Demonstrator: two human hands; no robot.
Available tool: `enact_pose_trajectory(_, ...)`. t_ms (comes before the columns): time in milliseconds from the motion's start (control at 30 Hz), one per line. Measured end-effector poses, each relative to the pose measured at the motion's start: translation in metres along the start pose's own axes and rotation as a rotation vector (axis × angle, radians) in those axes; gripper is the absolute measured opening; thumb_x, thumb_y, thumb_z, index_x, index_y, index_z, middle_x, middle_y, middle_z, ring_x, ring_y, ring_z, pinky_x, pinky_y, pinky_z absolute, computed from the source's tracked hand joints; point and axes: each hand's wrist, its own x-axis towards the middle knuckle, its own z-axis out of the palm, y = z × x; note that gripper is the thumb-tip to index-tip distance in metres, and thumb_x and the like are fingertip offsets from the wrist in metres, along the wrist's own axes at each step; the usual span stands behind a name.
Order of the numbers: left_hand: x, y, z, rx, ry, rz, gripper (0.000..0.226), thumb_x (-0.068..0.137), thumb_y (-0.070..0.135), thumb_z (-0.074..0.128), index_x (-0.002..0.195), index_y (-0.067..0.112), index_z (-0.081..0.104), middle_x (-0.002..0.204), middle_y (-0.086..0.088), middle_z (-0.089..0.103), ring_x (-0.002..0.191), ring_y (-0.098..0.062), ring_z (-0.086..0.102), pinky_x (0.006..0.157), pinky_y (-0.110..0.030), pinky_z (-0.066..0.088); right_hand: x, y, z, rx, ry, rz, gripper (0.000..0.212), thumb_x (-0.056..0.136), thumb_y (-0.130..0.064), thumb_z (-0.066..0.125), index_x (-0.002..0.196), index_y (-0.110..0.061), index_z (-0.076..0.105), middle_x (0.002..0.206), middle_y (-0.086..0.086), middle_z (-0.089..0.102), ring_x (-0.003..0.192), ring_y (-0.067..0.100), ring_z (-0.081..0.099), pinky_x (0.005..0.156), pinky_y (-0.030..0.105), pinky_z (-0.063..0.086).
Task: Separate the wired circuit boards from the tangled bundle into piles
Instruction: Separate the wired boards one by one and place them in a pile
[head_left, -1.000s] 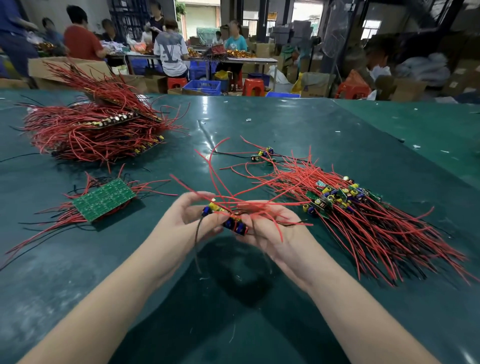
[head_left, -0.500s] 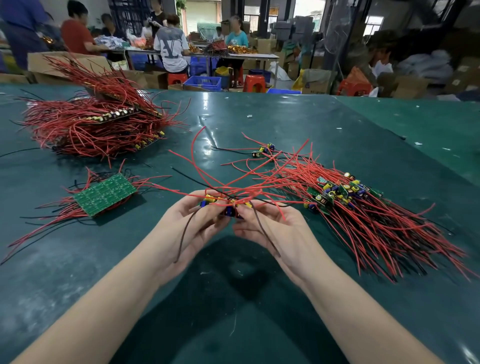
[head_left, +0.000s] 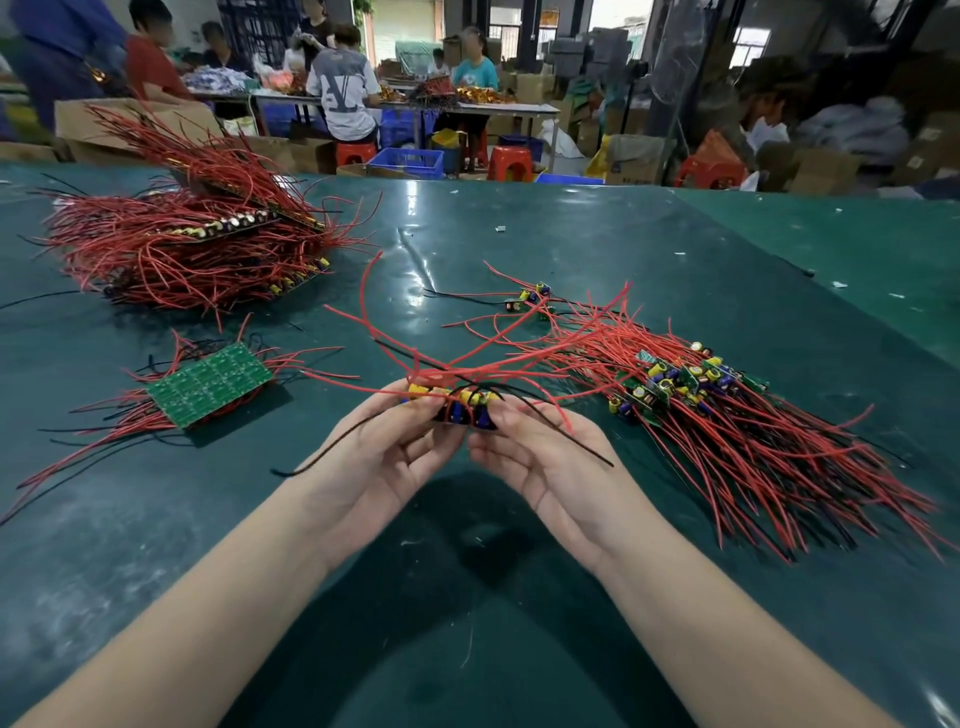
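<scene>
Only legible text: large letters "AV" on back of grey short-sleeved T-shirt, seated person, far beyond my fingers. Board markings unreadable.

Above the green table, the left hand and right hand pinch 1 small wired board between them. The tangled bundle lies right; stacked piles far left.

Table top: dark green sheet, glossy, scuffed with pale marks. Wires: smooth red and black plastic coating; flat green board: matt. Boxes: brown cardboard; stools: red plastic.
</scene>
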Motion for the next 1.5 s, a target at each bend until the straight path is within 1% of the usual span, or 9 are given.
enact_pose_trajectory(200, 0.001, 0.007, 0.004, -0.155, 0.103, -0.155, 0.015, 0.07, 0.01, 0.059, 0.078, 0.001, 0.068, 0.075, -0.013, 0.071, 0.059, -0.016, 0.069, 0.061, -0.02, 0.059, 0.002, -0.003, 0.0, 0.17, -0.037, 0.079, 0.011, 0.072, -0.01, 0.066, 0.069, -0.007, 0.076, 0.075, 0.011, 0.072, 0.065, 0.017, 0.07, 0.061, 0.022, 0.057)
enact_pose_trajectory(367, 0.005, 0.019, -0.001, -0.069, 0.181, -0.005, 0.019, 0.08, 0.008, 0.056, 0.069, 0.002, 0.071, 0.074, -0.014, 0.071, 0.064, -0.017, 0.071, 0.058, -0.021, 0.057, 0.002, -0.011, -0.004, 0.133, -0.02, 0.06, 0.017, 0.069, -0.013, 0.07, 0.082, -0.003, 0.073, 0.078, 0.013, 0.07, 0.069, 0.021, 0.071, 0.062, 0.024, 0.057)
enact_pose_trajectory(533, 0.013, 0.025, -0.029, 0.583, 0.378, 0.27, 0.013, 0.098, 0.008, 0.048, 0.103, 0.007, 0.061, 0.093, -0.013, 0.066, 0.078, -0.018, 0.065, 0.079, -0.03, 0.058, 0.001, -0.011, -0.006, 0.032, 0.076, 0.062, 0.014, 0.066, -0.019, 0.072, 0.077, -0.009, 0.074, 0.075, 0.011, 0.07, 0.064, 0.019, 0.069, 0.059, 0.025, 0.057)
enact_pose_trajectory(667, 0.019, 0.032, -0.044, 0.725, 0.532, 0.418, 0.019, 0.099, 0.01, 0.05, 0.117, 0.013, 0.056, 0.091, -0.006, 0.062, 0.083, -0.02, 0.06, 0.095, -0.042, 0.048, 0.003, -0.014, -0.009, 0.043, 0.177, 0.028, 0.022, 0.08, -0.015, 0.068, 0.098, -0.004, 0.068, 0.073, 0.009, 0.067, 0.063, 0.017, 0.068, 0.058, 0.024, 0.056)
enact_pose_trajectory(833, 0.025, 0.036, -0.06, 1.109, 0.673, 0.273, 0.073, 0.092, 0.005, 0.052, 0.154, 0.017, 0.015, 0.143, -0.018, 0.042, 0.124, -0.033, 0.046, 0.102, -0.035, 0.037, 0.005, -0.022, -0.015, 0.076, 0.268, -0.018, 0.007, 0.093, -0.014, 0.058, 0.092, -0.01, 0.063, 0.07, 0.005, 0.069, 0.057, 0.014, 0.067, 0.052, 0.022, 0.054)
enact_pose_trajectory(1000, 0.007, 0.038, -0.041, 1.441, 0.765, 0.681, 0.093, 0.08, -0.004, 0.057, 0.155, 0.015, 0.005, 0.158, -0.022, 0.006, 0.145, -0.036, 0.01, 0.117, -0.042, 0.009, 0.002, -0.022, -0.011, 0.014, 0.196, 0.015, 0.015, 0.098, -0.015, 0.049, 0.1, -0.01, 0.063, 0.07, 0.002, 0.062, 0.052, 0.013, 0.059, 0.05, 0.023, 0.052)
enact_pose_trajectory(1200, -0.014, 0.033, -0.009, 1.584, 0.357, 0.953, 0.038, 0.081, 0.036, 0.055, 0.112, 0.021, 0.07, 0.125, 0.003, 0.061, 0.133, -0.018, 0.044, 0.118, -0.047, 0.003, -0.001, -0.015, 0.0, -0.212, 0.015, 0.013, 0.032, 0.102, -0.017, 0.033, 0.108, -0.009, 0.064, 0.055, -0.001, 0.05, 0.048, 0.014, 0.049, 0.049, 0.023, 0.045)
enact_pose_trajectory(1367, -0.017, 0.018, 0.003, 1.468, -0.002, 0.726, 0.02, 0.077, 0.054, 0.055, 0.093, 0.048, 0.065, 0.098, 0.028, 0.067, 0.116, 0.008, 0.054, 0.119, -0.043, -0.002, 0.0, -0.005, 0.004, -0.462, -0.03, -0.06, 0.034, 0.103, -0.013, 0.033, 0.098, -0.014, 0.066, 0.055, -0.001, 0.052, 0.047, 0.013, 0.047, 0.048, 0.022, 0.042)
enact_pose_trajectory(1500, -0.014, 0.013, 0.002, 1.254, -0.109, 0.647, 0.021, 0.078, 0.034, 0.07, 0.1, 0.033, 0.071, 0.094, 0.014, 0.072, 0.101, -0.005, 0.063, 0.109, -0.045, 0.034, -0.002, 0.001, 0.002, -0.675, -0.106, -0.107, 0.033, 0.103, -0.009, 0.033, 0.1, 0.0, 0.065, 0.06, -0.002, 0.051, 0.051, 0.012, 0.047, 0.053, 0.022, 0.041)
